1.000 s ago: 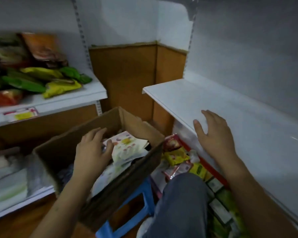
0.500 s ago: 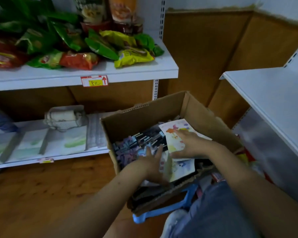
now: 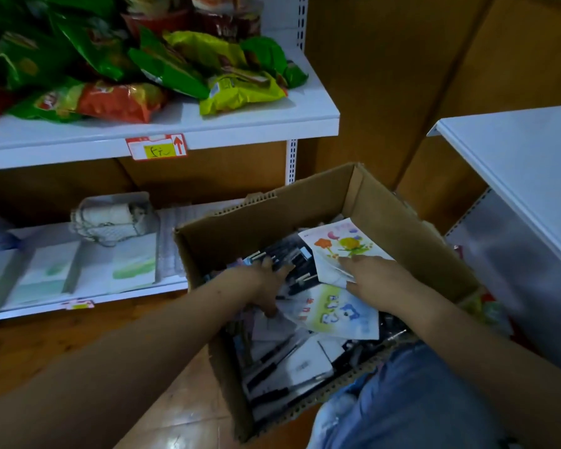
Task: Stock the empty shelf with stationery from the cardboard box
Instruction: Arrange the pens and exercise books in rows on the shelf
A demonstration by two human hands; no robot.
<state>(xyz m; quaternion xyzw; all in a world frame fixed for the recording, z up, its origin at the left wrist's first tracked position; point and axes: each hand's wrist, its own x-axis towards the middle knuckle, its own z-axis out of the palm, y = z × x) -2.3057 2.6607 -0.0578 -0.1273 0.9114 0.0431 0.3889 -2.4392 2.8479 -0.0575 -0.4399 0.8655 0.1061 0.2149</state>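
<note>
Both hands now in one box

Open cardboard box (pens, booklets inside).

One cardboard box, two illustrated booklets showing on top, many pens beyond counting, two hands.
</note>
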